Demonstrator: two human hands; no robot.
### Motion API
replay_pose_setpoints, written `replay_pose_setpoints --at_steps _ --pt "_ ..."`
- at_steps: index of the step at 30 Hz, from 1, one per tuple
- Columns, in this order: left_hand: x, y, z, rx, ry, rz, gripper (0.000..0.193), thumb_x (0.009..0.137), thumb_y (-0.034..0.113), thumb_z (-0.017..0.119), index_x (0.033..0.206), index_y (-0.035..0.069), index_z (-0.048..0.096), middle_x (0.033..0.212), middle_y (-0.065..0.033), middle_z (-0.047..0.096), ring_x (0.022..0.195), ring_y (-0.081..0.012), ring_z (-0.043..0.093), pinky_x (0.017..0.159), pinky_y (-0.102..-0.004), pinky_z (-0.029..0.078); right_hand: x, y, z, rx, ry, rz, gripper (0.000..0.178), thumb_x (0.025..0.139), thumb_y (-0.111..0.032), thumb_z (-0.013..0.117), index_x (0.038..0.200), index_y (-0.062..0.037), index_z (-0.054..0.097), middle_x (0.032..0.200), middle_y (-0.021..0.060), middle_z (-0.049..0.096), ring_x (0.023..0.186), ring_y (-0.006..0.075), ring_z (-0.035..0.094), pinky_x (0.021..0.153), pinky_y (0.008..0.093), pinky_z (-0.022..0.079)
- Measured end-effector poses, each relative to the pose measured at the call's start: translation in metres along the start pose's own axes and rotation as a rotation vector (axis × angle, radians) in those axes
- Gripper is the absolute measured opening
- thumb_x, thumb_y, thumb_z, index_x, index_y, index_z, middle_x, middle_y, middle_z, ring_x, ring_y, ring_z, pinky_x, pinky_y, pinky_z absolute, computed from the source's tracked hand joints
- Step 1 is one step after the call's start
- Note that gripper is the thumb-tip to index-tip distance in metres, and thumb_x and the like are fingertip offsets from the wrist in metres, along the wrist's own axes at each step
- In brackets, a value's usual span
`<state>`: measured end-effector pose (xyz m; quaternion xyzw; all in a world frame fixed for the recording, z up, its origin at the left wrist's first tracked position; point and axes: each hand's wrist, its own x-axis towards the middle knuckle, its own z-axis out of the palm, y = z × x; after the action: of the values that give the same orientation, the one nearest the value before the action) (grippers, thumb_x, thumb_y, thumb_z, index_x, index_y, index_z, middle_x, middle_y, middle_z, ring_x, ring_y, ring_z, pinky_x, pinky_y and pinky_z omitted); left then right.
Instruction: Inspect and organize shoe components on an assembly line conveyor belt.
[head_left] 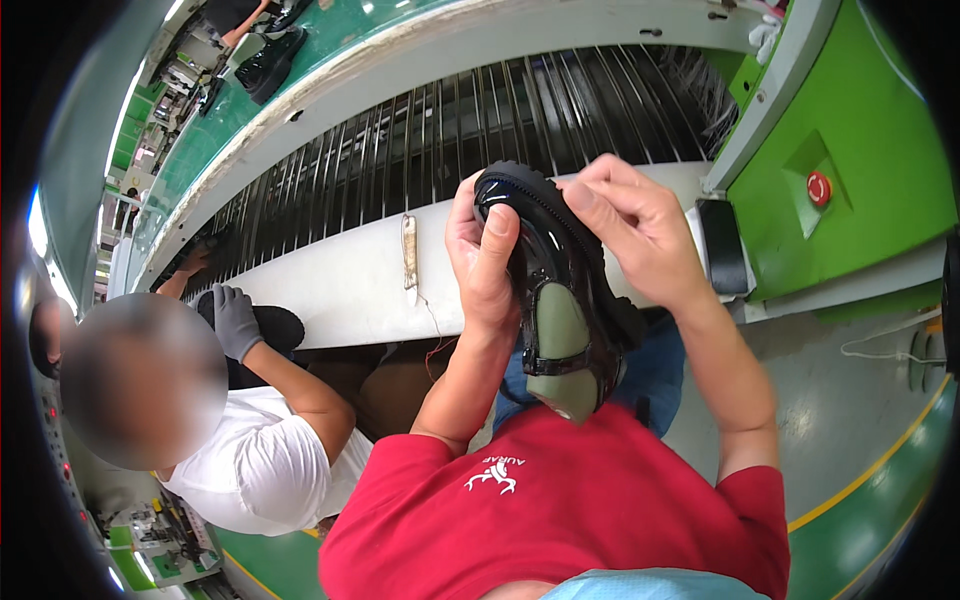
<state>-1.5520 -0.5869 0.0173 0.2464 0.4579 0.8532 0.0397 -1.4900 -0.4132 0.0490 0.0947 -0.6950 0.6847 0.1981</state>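
A glossy black shoe [578, 245] with a thick ridged sole stands tilted in front of me, toe up and away. Inside it sits a green shoe last [562, 320]. My left hand [483, 262] is closed round the toe end, its thumb lying on the shiny upper. At the sole's edge on the right, my right hand [640, 225] has thumb and forefinger pinched together by the toe. Whatever those fingertips hold, if anything, is too small to make out. Left of the shoe, a slim tool with a worn, wrapped handle [410, 250] lies on the white ledge [350, 275].
Beyond the ledge runs a conveyor of metal rollers [430, 140]. A green machine panel with a red stop button [818, 189] stands right. At left, a co-worker's grey-gloved hand [235, 320] touches a black shoe [280, 326]. Another black shoe [270, 65] lies on the far green bench.
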Motion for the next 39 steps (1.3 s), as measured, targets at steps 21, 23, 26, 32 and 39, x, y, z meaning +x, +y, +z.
replay_pose_setpoints --at_steps 21,23,26,32,39 --pt "0.040 0.039 0.007 0.026 0.069 0.222 0.042 0.099 0.018 0.084 0.131 0.000 0.062 0.108 -0.0054 0.074 0.091 -0.0108 0.070 0.081 -0.0265 0.059 -0.088 0.023 0.000 -0.671 0.085 -0.613 0.083 0.086 -0.058 0.087 0.145 -0.0043 0.066 0.129 0.0209 0.063 0.111 0.0368 0.063 0.095 0.0462 0.053" --pt "0.048 0.042 0.014 -0.004 0.054 0.202 0.038 0.099 0.015 0.084 0.127 0.001 0.063 0.107 -0.0043 0.074 0.091 -0.0099 0.070 0.081 -0.0251 0.058 -0.096 0.039 0.017 -0.785 0.133 -0.620 0.107 0.071 -0.049 0.101 0.156 -0.0083 0.051 0.141 0.0243 0.056 0.118 0.0405 0.059 0.098 0.0505 0.051" --pt "0.047 0.048 0.036 0.039 0.077 0.218 0.040 0.095 0.012 0.087 0.125 0.001 0.063 0.107 -0.0034 0.074 0.092 -0.0091 0.071 0.083 -0.0245 0.058 -0.085 0.060 0.019 -0.782 0.301 -0.627 0.101 0.077 -0.028 0.100 0.158 -0.0010 0.047 0.144 0.0274 0.053 0.120 0.0429 0.059 0.099 0.0513 0.051" --pt "0.073 0.086 0.038 0.350 -0.310 0.327 0.054 0.089 0.014 0.090 0.133 0.001 0.062 0.112 -0.0136 0.079 0.101 -0.0171 0.076 0.092 -0.0325 0.061 -0.091 0.046 0.011 -0.692 0.319 -0.664 0.096 0.086 -0.031 0.094 0.164 -0.0010 0.045 0.138 0.0244 0.059 0.115 0.0390 0.062 0.095 0.0461 0.054" --pt "0.082 0.074 0.034 0.479 -0.431 0.365 0.039 0.093 0.016 0.082 0.127 0.001 0.068 0.108 -0.0164 0.081 0.098 -0.0193 0.078 0.091 -0.0338 0.062 -0.096 0.040 0.004 -0.718 0.323 -0.584 0.087 0.091 -0.035 0.089 0.157 0.0056 0.049 0.128 0.0241 0.061 0.108 0.0389 0.064 0.090 0.0465 0.054"
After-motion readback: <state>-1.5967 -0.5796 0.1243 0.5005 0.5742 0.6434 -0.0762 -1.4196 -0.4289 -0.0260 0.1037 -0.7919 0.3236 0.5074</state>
